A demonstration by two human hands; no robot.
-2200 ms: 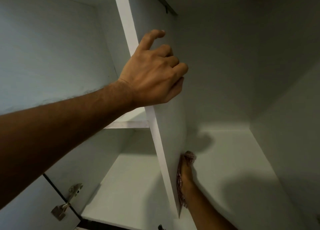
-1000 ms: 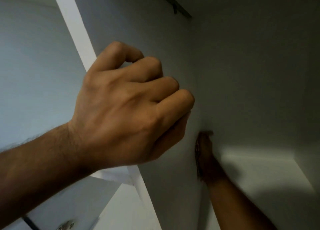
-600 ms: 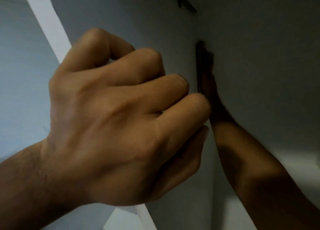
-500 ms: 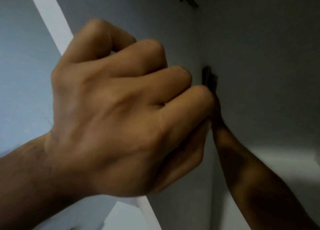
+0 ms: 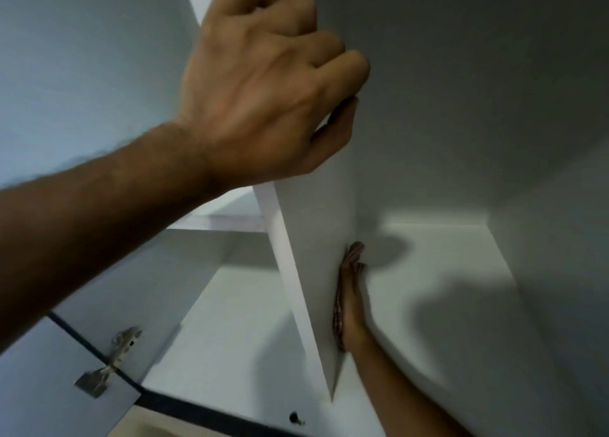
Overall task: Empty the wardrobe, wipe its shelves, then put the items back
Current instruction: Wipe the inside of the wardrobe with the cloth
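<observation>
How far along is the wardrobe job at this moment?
Emptying looks done: the shelves in view hold nothing. Wiping is in hand: the right hand presses a patterned cloth flat against the upright divider, while the left hand grips the divider's front edge higher up. No items are back in view, so restocking remains.

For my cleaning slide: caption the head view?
Left hand grips the divider panel while right hand presses a cloth against it.
</observation>
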